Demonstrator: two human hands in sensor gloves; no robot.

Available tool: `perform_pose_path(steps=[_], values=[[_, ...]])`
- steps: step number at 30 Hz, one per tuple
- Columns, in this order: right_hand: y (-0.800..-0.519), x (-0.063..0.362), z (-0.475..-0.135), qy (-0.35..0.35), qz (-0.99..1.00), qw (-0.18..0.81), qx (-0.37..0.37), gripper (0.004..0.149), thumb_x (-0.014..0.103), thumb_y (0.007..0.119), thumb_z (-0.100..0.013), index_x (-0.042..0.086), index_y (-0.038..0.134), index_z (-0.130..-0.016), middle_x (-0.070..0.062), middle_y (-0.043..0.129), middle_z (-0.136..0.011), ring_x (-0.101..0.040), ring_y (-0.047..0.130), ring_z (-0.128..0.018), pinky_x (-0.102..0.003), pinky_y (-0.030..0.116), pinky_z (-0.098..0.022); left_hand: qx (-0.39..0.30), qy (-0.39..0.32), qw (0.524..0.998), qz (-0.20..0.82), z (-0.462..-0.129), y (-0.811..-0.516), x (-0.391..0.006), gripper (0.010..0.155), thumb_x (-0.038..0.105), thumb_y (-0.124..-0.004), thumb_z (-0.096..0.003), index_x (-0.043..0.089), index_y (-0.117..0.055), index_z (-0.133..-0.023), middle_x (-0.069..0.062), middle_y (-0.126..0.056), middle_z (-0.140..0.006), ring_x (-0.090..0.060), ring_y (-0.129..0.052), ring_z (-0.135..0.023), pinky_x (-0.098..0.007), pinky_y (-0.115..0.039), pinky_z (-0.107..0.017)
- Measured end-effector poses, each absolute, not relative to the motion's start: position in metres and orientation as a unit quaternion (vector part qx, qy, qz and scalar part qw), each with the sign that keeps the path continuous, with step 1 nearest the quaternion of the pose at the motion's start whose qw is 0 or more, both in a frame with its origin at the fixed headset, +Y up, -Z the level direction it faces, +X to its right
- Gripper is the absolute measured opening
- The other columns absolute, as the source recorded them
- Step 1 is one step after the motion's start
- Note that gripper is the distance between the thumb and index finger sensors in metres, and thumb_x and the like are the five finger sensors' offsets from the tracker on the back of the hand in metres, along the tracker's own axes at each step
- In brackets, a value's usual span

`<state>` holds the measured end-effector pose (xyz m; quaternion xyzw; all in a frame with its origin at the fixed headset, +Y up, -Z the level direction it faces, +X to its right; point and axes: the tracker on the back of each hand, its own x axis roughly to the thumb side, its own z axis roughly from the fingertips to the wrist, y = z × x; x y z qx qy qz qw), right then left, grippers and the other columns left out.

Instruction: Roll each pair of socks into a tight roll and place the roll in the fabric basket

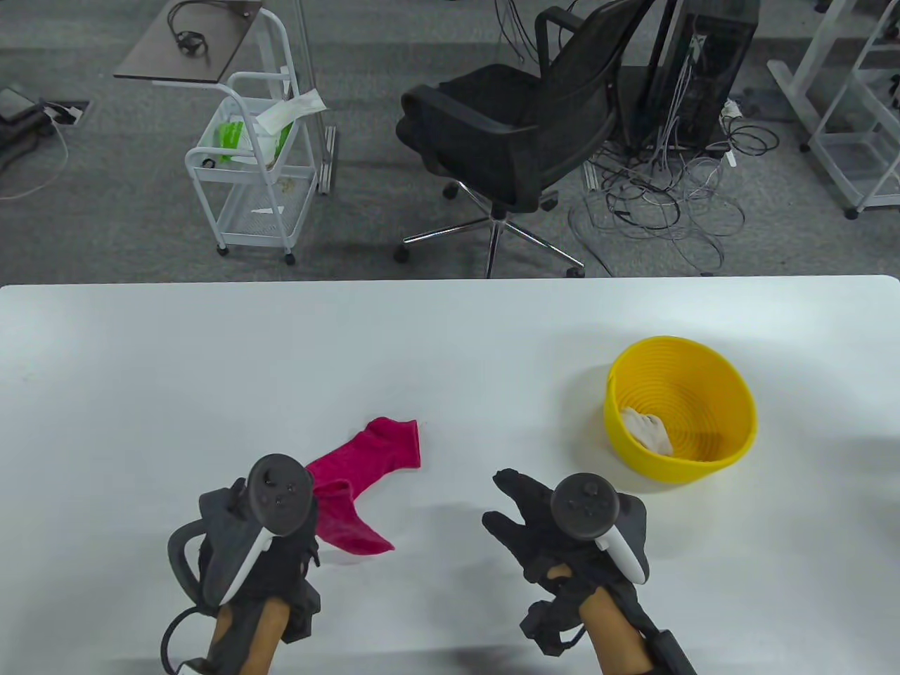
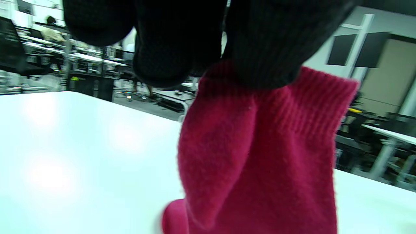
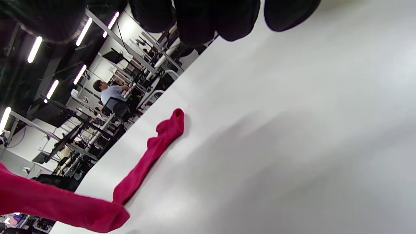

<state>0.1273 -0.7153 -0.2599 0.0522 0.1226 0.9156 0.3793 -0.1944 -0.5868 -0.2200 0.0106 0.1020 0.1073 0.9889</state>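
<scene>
left hand (image 1: 271, 534) low on the table (image 1: 140, 394), left of centre, tracker on its back; gloved fingers (image 2: 260, 48) pinching the ribbed cuff of one pink sock (image 2: 260, 156), plain in the left wrist view. hanging down from that grip, toe end drooping toward the tabletop (whether touching it, cannot tell). in the table view, same sock (image 1: 344, 520) poking out to the right of the hand, pointing down and right.

second sock (image 1: 376, 446) flat on the table just above and right of the left hand, cuff end farthest from the person, near end meeting or overlapping the held one beside the hand. in the right wrist view, lying stretched out on the white surface (image 3: 152, 152), with the held sock (image 3: 61, 204) crossing the lower left corner.

right hand (image 1: 555, 527) right of centre, well apart from both socks, hovering above the table; fingers (image 1: 510, 485) spread and loosely bent, gripping nothing. fingertips (image 3: 286, 14) dark along the top edge of its wrist view, bare table under them.

yellow basket (image 1: 731, 394) further right and farther back, tilted a little so the inside shows; pale sock roll (image 1: 648, 429) resting in its bottom, against the left wall.

beyond the far edge: black chair (image 1: 513, 133), white cart (image 1: 249, 176), tangle of cables (image 1: 661, 204) on grey carpet.
</scene>
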Motion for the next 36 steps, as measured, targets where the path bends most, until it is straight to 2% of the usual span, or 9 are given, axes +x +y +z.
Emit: perform_pose_path(steps=[4, 7, 12, 16, 19, 23, 29, 33, 36], values=[[-0.709, 0.133, -0.259, 0.097, 0.914, 0.392, 0.046, 0.077, 0.067, 0.068, -0.04, 0.029, 0.049, -0.105, -0.004, 0.056, -0.112, -0.036, 0.058, -0.105, -0.06, 0.056, -0.069, -0.005, 0.043, 0.992, 0.12, -0.214, -0.576, -0.168, 0.04, 0.037, -0.089, -0.0387, 0.03, -0.092, -0.078, -0.004, -0.086, -0.093, -0.026, -0.096, -0.069, -0.046, -0.076, -0.048], [-0.705, 0.139, -0.26, 0.078, 0.913, 0.398, 0.035, 0.076, 0.066, 0.068, -0.041, 0.029, 0.05, -0.104, -0.004, 0.057, -0.112, -0.036, 0.059, -0.104, -0.06, 0.057, -0.069, -0.051, -0.011, 0.99, 0.128, -0.213, -0.573, -0.145, 0.04, 0.037, -0.089, -0.0388, 0.029, -0.092, -0.078, -0.005, -0.086, -0.092, -0.027, -0.096, -0.069, -0.046, -0.075, -0.049], [-0.702, 0.156, -0.263, 0.053, 0.902, 0.427, 0.011, 0.075, 0.066, 0.068, -0.041, 0.028, 0.052, -0.104, -0.004, 0.058, -0.111, -0.035, 0.06, -0.104, -0.06, 0.058, -0.068, -0.133, -0.062, 0.982, 0.12, -0.219, -0.579, -0.115, 0.04, 0.038, -0.088, -0.0392, 0.029, -0.091, -0.078, -0.005, -0.087, -0.092, -0.027, -0.096, -0.07, -0.046, -0.075, -0.049], [-0.705, 0.163, -0.267, 0.056, 0.896, 0.44, -0.008, 0.075, 0.066, 0.068, -0.041, 0.028, 0.052, -0.104, -0.004, 0.058, -0.111, -0.035, 0.06, -0.104, -0.06, 0.058, -0.068, -0.198, -0.072, 0.971, 0.113, -0.239, -0.603, -0.093, 0.041, 0.039, -0.088, -0.0397, 0.029, -0.09, -0.079, -0.005, -0.086, -0.093, -0.027, -0.096, -0.07, -0.046, -0.075, -0.049], [-0.71, 0.165, -0.269, 0.063, 0.899, 0.433, -0.017, 0.075, 0.066, 0.067, -0.041, 0.029, 0.052, -0.104, -0.004, 0.058, -0.111, -0.035, 0.06, -0.104, -0.059, 0.058, -0.069, -0.22, -0.064, 0.97, 0.076, -0.266, -0.637, -0.076, 0.041, 0.039, -0.088, -0.0393, 0.029, -0.09, -0.079, -0.004, -0.086, -0.093, -0.026, -0.095, -0.071, -0.046, -0.075, -0.049], [-0.715, 0.169, -0.272, 0.066, 0.9, 0.43, -0.032, 0.074, 0.065, 0.068, -0.041, 0.029, 0.052, -0.104, -0.004, 0.059, -0.111, -0.035, 0.061, -0.104, -0.059, 0.058, -0.069, -0.21, -0.066, 0.974, 0.052, -0.299, -0.678, -0.058, 0.04, 0.039, -0.088, -0.0383, 0.03, -0.09, -0.078, -0.003, -0.086, -0.092, -0.026, -0.094, -0.072, -0.046, -0.074, -0.049], [-0.721, 0.173, -0.276, 0.078, 0.898, 0.43, -0.046, 0.074, 0.065, 0.067, -0.041, 0.029, 0.051, -0.104, -0.004, 0.058, -0.112, -0.034, 0.061, -0.104, -0.059, 0.058, -0.069, -0.189, -0.079, 0.977, 0.051, -0.332, -0.714, -0.042, 0.04, 0.039, -0.086, -0.0381, 0.035, -0.087, -0.078, -0.002, -0.084, -0.093, -0.026, -0.089, -0.077, -0.047, -0.072, -0.053], [-0.721, 0.172, -0.276, 0.08, 0.899, 0.429, -0.046, 0.074, 0.066, 0.067, -0.041, 0.029, 0.051, -0.104, -0.003, 0.058, -0.112, -0.034, 0.06, -0.104, -0.059, 0.058, -0.069, -0.14, -0.068, 0.986, 0.059, -0.343, -0.716, -0.052, 0.047, 0.04, -0.084, -0.0378, 0.038, -0.085, -0.085, 0.0, -0.081, -0.096, -0.026, -0.086, -0.085, -0.048, -0.069, -0.059], [-0.721, 0.172, -0.276, 0.079, 0.899, 0.428, -0.044, 0.074, 0.065, 0.067, -0.041, 0.029, 0.051, -0.104, -0.003, 0.058, -0.112, -0.034, 0.06, -0.104, -0.059, 0.058, -0.069, -0.106, -0.043, 0.986, 0.123, -0.36, -0.711, -0.08, 0.051, 0.039, -0.082, -0.0386, 0.038, -0.081, -0.089, 0.0, -0.077, -0.1, -0.026, -0.081, -0.09, -0.049, -0.065, -0.063]])
